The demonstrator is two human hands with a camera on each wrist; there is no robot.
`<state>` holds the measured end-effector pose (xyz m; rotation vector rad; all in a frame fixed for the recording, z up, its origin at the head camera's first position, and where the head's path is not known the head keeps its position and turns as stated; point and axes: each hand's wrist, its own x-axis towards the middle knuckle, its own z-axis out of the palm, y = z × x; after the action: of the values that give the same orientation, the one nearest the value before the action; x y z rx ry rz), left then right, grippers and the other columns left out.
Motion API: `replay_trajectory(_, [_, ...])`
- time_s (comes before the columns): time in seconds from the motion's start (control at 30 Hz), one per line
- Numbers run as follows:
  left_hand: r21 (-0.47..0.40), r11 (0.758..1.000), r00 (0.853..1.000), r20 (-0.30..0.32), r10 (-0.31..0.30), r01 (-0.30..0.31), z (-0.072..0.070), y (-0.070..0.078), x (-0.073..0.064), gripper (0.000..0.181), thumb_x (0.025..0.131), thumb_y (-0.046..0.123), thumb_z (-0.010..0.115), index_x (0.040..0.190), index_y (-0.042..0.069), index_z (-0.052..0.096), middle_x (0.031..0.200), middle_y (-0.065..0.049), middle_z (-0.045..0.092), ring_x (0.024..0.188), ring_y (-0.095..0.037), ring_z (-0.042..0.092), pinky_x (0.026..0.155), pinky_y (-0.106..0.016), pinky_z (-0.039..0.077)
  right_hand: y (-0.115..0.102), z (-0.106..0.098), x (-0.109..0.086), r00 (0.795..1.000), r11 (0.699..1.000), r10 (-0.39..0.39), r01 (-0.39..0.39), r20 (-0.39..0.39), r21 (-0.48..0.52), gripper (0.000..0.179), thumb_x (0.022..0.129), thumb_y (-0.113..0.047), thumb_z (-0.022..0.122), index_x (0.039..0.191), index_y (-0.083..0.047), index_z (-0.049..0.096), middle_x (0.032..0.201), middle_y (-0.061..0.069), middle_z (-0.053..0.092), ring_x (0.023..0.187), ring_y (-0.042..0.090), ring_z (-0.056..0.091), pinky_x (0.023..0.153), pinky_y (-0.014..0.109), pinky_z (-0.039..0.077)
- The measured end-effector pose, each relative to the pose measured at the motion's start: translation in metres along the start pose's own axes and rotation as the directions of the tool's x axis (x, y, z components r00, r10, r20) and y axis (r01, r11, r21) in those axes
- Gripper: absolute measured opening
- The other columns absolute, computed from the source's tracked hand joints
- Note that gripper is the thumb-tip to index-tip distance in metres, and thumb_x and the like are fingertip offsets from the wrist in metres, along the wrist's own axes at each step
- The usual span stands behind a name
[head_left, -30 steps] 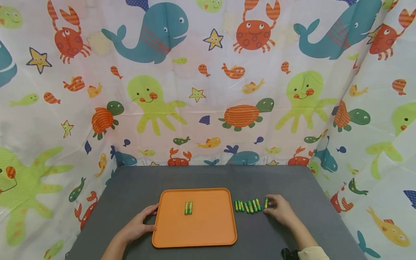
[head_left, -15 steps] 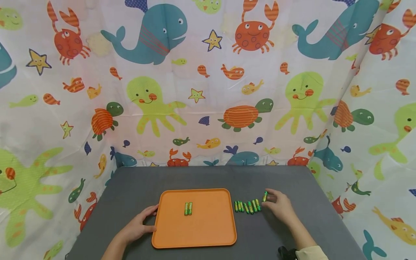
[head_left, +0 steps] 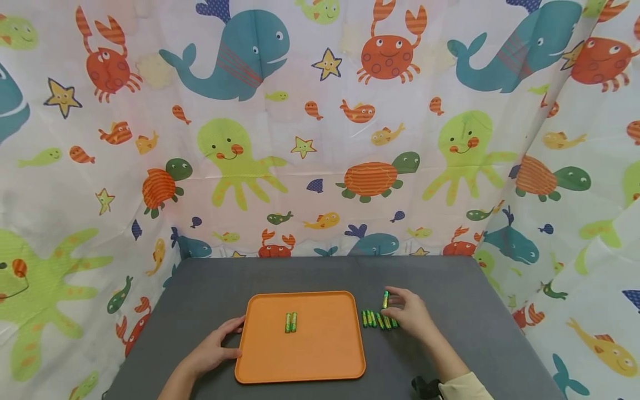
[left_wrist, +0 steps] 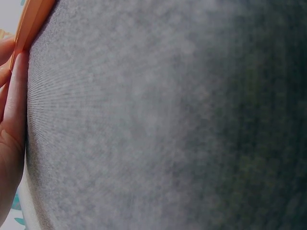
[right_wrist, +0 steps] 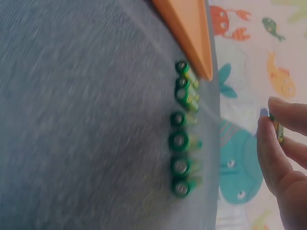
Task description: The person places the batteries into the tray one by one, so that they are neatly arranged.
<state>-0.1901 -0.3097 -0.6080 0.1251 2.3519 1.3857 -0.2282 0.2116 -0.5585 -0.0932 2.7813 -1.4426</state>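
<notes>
An AA-style battery [head_left: 385,300] with green and yellow wrapping is pinched between the thumb and fingers of my right hand [head_left: 410,315], raised over the far end of a row of batteries [head_left: 373,319]. In the right wrist view the held battery [right_wrist: 279,132] shows only partly between the fingertips. My left hand [head_left: 215,348] touches the left edge of an orange tray [head_left: 300,355] with thumb and fingers spread along it. Two like batteries [head_left: 294,322] lie side by side on the tray, left of its middle. In the left wrist view, straight fingers [left_wrist: 18,91] rest against the tray's side.
Several loose batteries [right_wrist: 180,141] stand in a line on the grey table [head_left: 310,272] just right of the tray; my right hand partly covers the row's right end. A white curtain [head_left: 300,183] printed with sea animals surrounds the table's back and sides.
My right hand has lifted the battery from the row's right end and carried it left toward the tray. My left hand and the tray have stayed in place.
</notes>
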Motion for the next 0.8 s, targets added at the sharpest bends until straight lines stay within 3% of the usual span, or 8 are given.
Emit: replay_trajectory(0.8, [0.008, 1.0, 1.0, -0.004, -0.001, 0.001, 0.001, 0.002, 0.0, 0.09, 0.082, 0.025, 0.082, 0.158, 0.013, 0.035, 0.161, -0.019, 0.033, 0.137, -0.039, 0.043, 0.11, -0.071, 0.026, -0.073, 0.039, 0.01, 0.986, 0.986, -0.111, 0.094, 0.127, 0.136, 0.056, 0.082, -0.005, 0.082, 0.135, -0.01, 0.064, 0.129, 0.012, 0.062, 0.112, 0.033, 0.066, 0.078, 0.033, 0.06])
